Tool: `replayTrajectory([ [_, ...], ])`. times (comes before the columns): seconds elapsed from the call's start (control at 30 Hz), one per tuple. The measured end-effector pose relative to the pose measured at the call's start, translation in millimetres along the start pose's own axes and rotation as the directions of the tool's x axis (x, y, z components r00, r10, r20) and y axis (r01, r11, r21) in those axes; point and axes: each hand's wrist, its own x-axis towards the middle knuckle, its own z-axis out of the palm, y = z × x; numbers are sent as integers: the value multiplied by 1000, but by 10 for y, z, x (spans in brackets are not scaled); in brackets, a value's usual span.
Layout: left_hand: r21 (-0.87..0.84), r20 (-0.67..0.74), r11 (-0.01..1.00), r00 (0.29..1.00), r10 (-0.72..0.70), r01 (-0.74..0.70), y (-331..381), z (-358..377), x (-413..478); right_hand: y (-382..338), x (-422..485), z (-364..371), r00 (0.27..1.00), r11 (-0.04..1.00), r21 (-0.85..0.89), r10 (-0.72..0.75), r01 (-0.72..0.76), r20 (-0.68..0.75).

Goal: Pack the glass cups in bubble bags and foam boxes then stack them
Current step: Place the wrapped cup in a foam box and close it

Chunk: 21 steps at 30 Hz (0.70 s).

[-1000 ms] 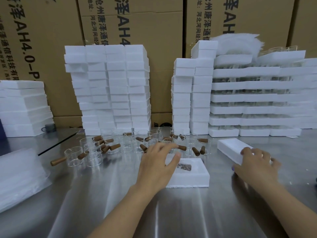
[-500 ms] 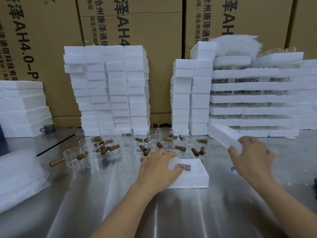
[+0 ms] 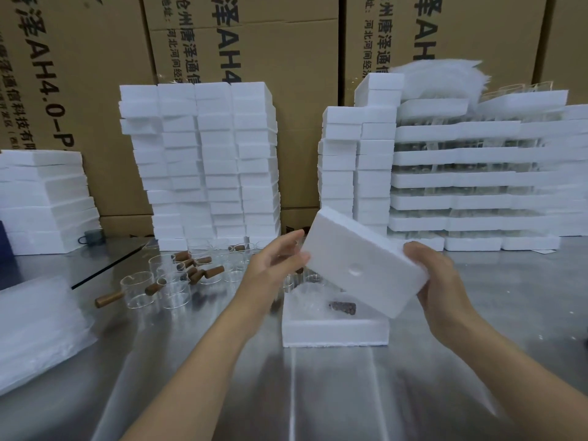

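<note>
- fingers on the right hand [image 3: 442, 281] are curling round the right end of the foam lid [image 3: 362, 265] and gripping it. the lid is tilting up in the air.
- what is the left hand [image 3: 273, 262] doing?
- its fingers are lying loose and apart, with the tips just touching the lid's left end.
- where is the cup hiding?
- one bagged cup [image 3: 318, 300] is lying inside the foam box [image 3: 334, 331] on the table [image 3: 318, 393], right under the tilting lid. its brown handle is peeking out.
- so how is the job going?
- i am thinking this one cup is nearly done. it is sitting in its bag and in its box. the lid is not sitting on it yet, and the box is not sitting on a stack yet.
- and the others?
- lots of bare glass cups [image 3: 171, 281] are waiting behind the box and off to the left. a pile of bubble bags [image 3: 35, 326] is lying at the far left. tall foam stacks [image 3: 203, 160] are standing at the back, and i am not able to tell which are full.
- so lots is waiting?
- yes, i am guessing most of the packing is waiting.
</note>
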Motion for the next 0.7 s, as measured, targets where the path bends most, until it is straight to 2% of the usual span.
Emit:
replayTrajectory([
  [0.1, 18, 83, 997, 994, -74, 73, 3, -80, 6, -54, 39, -70, 982, 979, 77, 185, -187, 35],
  [0.2, 31, 130, 991, 983, -132, 129, -39, -79, -3, 4, 100, -148, 953, 954, 88, 275, -287, 128],
  [0.37, 44, 11, 974, 974, -224, 224, -30, -198, 28, 159, 152, -159, 948, 958, 73, 259, -276, 185],
  [0.5, 78, 55, 935, 935, -351, 346, -70, -339, 34, 305, 151, -149, 949, 959, 52, 267, -279, 167],
  [0.7, 191, 140, 874, 869, -475, 447, -197, -418, 47, 405, 112, -109, 956, 949, -185, 277, -255, 101],
])
